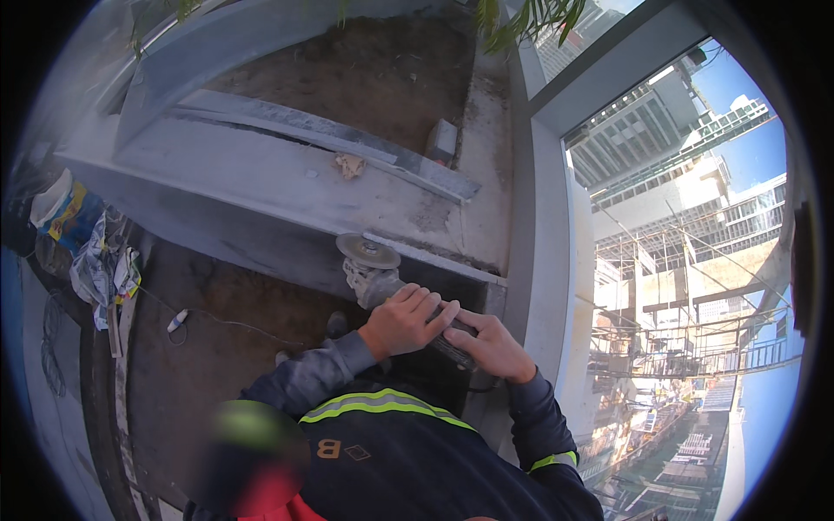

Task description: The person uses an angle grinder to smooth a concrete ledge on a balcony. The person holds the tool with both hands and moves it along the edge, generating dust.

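Note:
Both my hands are closed around an angle grinder (372, 286) with a thin round disc (369, 252) at its far end. My left hand (401, 321) wraps the front of the body, just behind the dusty head. Toward the back, my right hand (493, 344) grips the handle, its fingers meeting the left ones. The disc is by the front edge of a pale plastered ledge (278, 182); whether it touches cannot be made out. A crumpled tan lump (350, 165) sits on the ledge beyond.
Along the ledge lies a long flat strip (304, 130), with a grey block (441, 141) near its right end. Brown soil (365, 69) fills the bed behind. Bags (95, 260) and a cord with a white connector (177, 320) lie left. A window frame (549, 243) stands right.

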### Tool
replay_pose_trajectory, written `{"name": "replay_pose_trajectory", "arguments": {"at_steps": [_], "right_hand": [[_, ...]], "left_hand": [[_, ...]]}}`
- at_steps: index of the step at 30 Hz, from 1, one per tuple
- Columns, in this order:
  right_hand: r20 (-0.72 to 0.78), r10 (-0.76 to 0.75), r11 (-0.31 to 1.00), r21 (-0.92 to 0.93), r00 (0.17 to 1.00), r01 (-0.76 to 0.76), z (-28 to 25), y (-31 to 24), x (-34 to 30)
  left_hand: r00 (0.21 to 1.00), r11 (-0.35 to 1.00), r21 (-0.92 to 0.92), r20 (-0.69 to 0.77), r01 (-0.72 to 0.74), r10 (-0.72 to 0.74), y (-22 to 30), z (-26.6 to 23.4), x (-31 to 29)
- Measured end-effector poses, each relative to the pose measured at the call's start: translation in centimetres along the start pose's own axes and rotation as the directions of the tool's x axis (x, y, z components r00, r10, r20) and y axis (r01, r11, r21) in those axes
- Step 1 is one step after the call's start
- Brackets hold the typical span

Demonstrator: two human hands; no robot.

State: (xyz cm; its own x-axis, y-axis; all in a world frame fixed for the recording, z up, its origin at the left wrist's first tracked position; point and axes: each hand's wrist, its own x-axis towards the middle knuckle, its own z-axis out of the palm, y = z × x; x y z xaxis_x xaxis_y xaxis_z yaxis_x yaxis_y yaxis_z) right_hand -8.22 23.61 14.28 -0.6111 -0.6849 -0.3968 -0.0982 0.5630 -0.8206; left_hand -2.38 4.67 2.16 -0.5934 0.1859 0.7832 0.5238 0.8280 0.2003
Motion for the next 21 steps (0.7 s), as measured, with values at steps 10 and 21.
{"name": "replay_pose_trajectory", "arguments": {"at_steps": [10, 21], "right_hand": [[0.001, 0.021, 1.0, 0.02, 1.0, -0.021, 0.6, 0.5, 1.7], [0.004, 0.074, 0.997, 0.037, 0.997, -0.074, -0.6, -0.3, -0.9]], "left_hand": [[1.0, 1.0, 0.0, 0.014, -0.009, 0.009, -1.7, 0.2, -0.6], [1.0, 1.0, 0.013, -0.005, -0.003, 0.003, 0.8, 0.3, 0.6]]}}
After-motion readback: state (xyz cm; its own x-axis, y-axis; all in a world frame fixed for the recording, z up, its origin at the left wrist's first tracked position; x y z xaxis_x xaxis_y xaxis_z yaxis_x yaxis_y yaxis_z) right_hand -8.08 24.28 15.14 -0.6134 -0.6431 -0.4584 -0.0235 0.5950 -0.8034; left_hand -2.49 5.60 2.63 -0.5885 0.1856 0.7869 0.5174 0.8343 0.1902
